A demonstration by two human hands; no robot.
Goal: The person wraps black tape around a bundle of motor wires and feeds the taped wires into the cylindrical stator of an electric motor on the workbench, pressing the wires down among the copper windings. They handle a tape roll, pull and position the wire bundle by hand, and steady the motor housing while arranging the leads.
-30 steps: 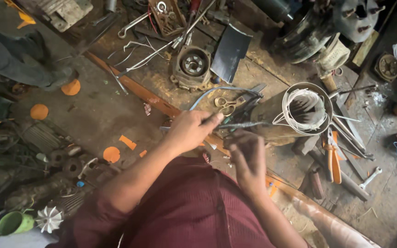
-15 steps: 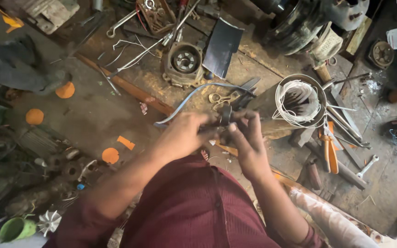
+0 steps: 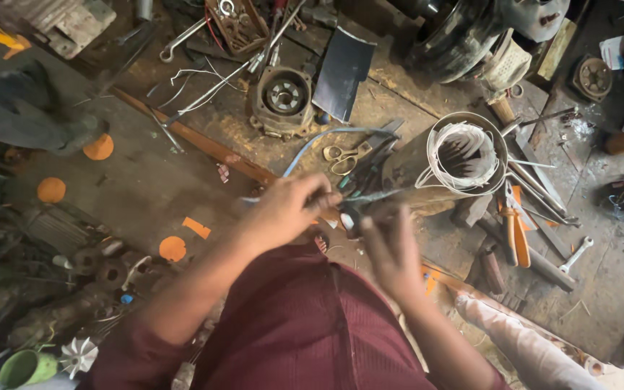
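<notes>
Both hands meet at mid-frame over the workshop floor. Left hand (image 3: 290, 209) is closed in a pinch around a bundle of thin wires (image 3: 370, 195), with a small dark piece at the near end of it. Right hand (image 3: 391, 249) hangs just beside the bundle with fingers spread and blurred; it grips nothing that can be made out.

Change over the last second: the right hand was closed up against the wires together with the left; now it has come off and opened, and the bundle stays with the left hand alone. Judgement: the left hand has taken over the hold, and the right is free for a new grip or a tool. A light blue cable (image 3: 326, 141) arcs up from the left hand toward the bench clutter.

Count, as seen:
- one stator housing with white winding (image 3: 464, 155), just right of the wires
- one pair of scissors (image 3: 344, 157), beyond the hands
- one orange-handled pliers (image 3: 516, 231), near the stator
- one round motor end cover (image 3: 283, 97)
- three orange discs (image 3: 99, 148) on the floor to the left
- one green cup (image 3: 19, 367) and one small white fan impeller (image 3: 77, 355), lower left corner
</notes>
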